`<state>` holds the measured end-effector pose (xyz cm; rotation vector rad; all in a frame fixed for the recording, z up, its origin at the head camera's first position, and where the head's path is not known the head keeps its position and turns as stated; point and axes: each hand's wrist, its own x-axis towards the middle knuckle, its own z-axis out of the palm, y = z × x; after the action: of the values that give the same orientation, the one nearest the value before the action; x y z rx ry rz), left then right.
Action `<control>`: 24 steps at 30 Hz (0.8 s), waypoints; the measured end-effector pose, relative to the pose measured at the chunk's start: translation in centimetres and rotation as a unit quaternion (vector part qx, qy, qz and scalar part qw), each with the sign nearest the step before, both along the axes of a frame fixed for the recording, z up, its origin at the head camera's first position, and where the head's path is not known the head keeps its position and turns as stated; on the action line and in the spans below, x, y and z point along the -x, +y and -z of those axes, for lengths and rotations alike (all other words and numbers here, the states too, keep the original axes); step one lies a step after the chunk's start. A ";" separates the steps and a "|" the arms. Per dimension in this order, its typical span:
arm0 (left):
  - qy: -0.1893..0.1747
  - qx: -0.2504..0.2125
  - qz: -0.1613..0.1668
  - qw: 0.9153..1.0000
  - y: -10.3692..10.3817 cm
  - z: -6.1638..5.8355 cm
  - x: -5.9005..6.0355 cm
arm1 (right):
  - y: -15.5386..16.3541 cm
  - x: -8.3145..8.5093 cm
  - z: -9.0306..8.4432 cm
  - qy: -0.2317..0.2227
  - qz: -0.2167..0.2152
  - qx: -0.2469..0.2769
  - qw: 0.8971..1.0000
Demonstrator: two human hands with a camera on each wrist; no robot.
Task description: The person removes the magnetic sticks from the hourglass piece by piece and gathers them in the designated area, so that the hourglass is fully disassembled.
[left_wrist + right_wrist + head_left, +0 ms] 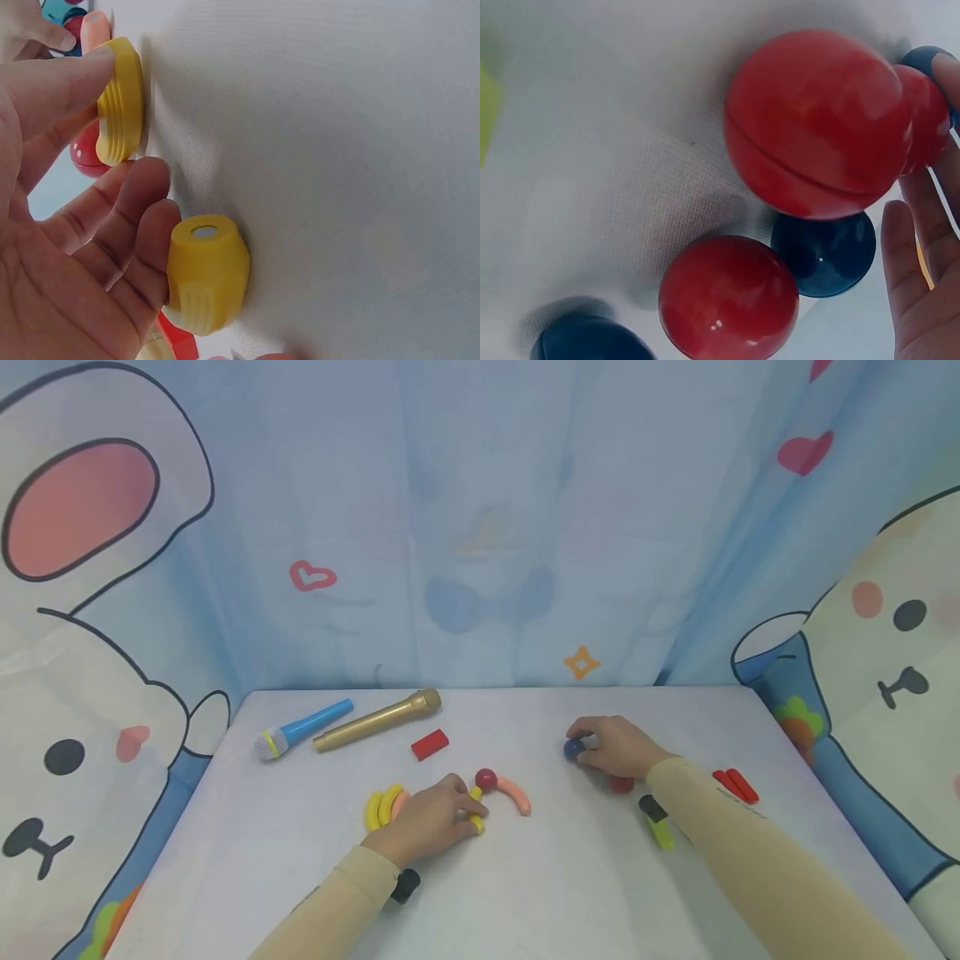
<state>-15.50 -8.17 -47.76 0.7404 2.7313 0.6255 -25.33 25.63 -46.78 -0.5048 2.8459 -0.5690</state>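
Observation:
My left hand [438,817] lies on the white table and pinches a yellow ridged piece [477,822] between thumb and fingers. In the left wrist view two yellow ends show, one [120,101] under the thumb, one [208,274] against the fingers [139,199]. A red ball [486,779] and a salmon curved piece [516,793] lie just beyond. My right hand [611,747] is curled over a dark blue ball [574,748]. In the right wrist view, red balls [817,120] [727,296] and a dark blue ball [825,251] cluster beside its fingers [915,285].
Yellow curved pieces [381,807] lie by my left hand. A blue toy microphone [300,729], a gold microphone [377,720] and a red block [430,744] sit at the back left. Red sticks [737,785] and a yellow-green marker [657,821] lie by my right forearm. Cartoon curtains wall the table.

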 end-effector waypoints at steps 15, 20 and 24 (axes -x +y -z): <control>0.016 -0.016 0.014 1.000 0.6 -0.5 -0.3 | -3.4 -2.7 -2.4 0.055 -0.015 0.032 0.998; -0.001 -0.039 0.021 0.999 0.5 -0.3 -0.4 | -8.0 -5.5 -1.0 -0.003 -0.058 0.041 0.997; -0.001 -0.041 0.031 0.999 0.5 0.0 -0.5 | -9.9 -6.9 0.4 -0.002 -0.097 0.045 0.994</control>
<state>-14.97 -7.70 -47.73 0.8388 2.6830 0.7292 -18.41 15.69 -47.16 -0.7831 2.7354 -0.6626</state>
